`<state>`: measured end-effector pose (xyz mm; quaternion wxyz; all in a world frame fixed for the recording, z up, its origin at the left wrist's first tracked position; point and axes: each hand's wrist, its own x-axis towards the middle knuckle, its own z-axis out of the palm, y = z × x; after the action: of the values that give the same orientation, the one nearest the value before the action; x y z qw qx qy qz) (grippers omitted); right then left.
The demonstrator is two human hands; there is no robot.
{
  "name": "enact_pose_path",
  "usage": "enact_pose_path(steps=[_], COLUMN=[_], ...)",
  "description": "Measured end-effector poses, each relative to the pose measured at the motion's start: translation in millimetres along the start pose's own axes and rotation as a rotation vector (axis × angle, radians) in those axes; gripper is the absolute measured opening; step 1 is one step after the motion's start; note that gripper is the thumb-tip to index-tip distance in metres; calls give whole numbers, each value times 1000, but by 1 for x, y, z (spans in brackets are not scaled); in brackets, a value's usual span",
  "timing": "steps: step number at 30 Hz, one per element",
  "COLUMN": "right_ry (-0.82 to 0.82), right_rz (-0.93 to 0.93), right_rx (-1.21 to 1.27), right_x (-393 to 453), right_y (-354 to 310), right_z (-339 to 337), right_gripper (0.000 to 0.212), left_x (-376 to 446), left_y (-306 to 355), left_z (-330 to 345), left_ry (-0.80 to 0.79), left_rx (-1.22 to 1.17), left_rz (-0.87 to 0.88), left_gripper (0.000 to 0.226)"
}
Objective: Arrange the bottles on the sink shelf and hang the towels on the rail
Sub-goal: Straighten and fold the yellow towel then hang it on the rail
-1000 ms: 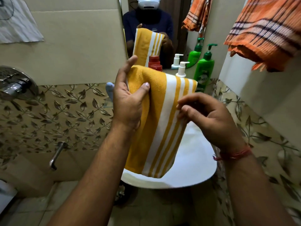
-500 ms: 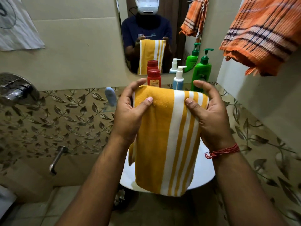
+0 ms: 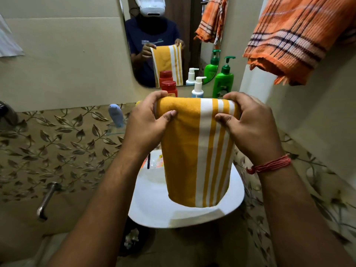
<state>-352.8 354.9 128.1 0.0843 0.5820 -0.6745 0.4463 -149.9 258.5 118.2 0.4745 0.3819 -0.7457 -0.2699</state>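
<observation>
**While both hands grip it, a folded yellow towel hangs over the sink**

While the left hand [image 3: 147, 120] curls round the top left corner of the yellow towel [image 3: 194, 151], thumb pressed on the front face and fingers wrapped over the folded upper edge, the right hand [image 3: 250, 124] pinches the top right corner the same way, thumb on the white stripes. A red thread bracelet [image 3: 269, 164] circles the right wrist. Held between the two hands, the towel is folded double and hangs straight down, its lower end above the white sink [image 3: 185, 214], whose rim shows beneath it; whether cloth and basin touch cannot be told.

Just behind the towel's top edge, bottles stand in a row under the mirror [image 3: 192, 26]: a red-capped bottle [image 3: 169, 88], a white pump bottle [image 3: 198, 88] and a green pump bottle [image 3: 224, 79], each doubled by its reflection. The shelf that bears them is hidden by the towel. To the left, a pale blue bottle [image 3: 116, 115] stands on a small glass ledge against the leaf-patterned tiles [image 3: 57, 143], apart from the others.

High at the right, an orange checked towel [image 3: 292, 39] hangs against the wall; whatever it hangs from lies outside the view. A metal tap [image 3: 47, 201] juts from the tiled wall at lower left.
</observation>
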Motion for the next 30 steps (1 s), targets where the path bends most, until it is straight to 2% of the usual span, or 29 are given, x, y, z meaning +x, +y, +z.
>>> enact_pose_path(steps=[3, 6, 10, 12, 18, 21, 25, 27, 30], right_ry=[78, 176, 212, 235, 431, 488, 603, 649, 635], right_rz=[-59, -70, -40, 15, 99, 120, 60, 48, 75], right_rx=[-187, -355, -307, -268, -444, -572, -742, -853, -1031], right_x=[6, 11, 24, 28, 36, 43, 69, 92, 124], right_y=[-5, -16, -37, -49, -76, -84, -90, -86, -72], right_z=[-12, -34, -75, -98, -186, -239, -309, -341, -375], right_gripper=[27, 31, 29, 25, 22, 20, 17, 19, 25], left_x=[20, 49, 83, 92, 109, 111, 128, 144, 165], left_y=[8, 17, 47, 68, 156, 216, 297, 336, 379], left_z=[3, 8, 26, 42, 104, 128, 152, 164, 183], left_ry=[28, 58, -98, -165, -209, -180, -153, -141, -138], left_rx=[124, 148, -194, -352, -691, -796, -869, -862, -787], left_rz=[166, 291, 310, 325, 450, 523, 622, 660, 668], left_gripper=[31, 23, 14, 16, 17, 14, 14, 12, 8])
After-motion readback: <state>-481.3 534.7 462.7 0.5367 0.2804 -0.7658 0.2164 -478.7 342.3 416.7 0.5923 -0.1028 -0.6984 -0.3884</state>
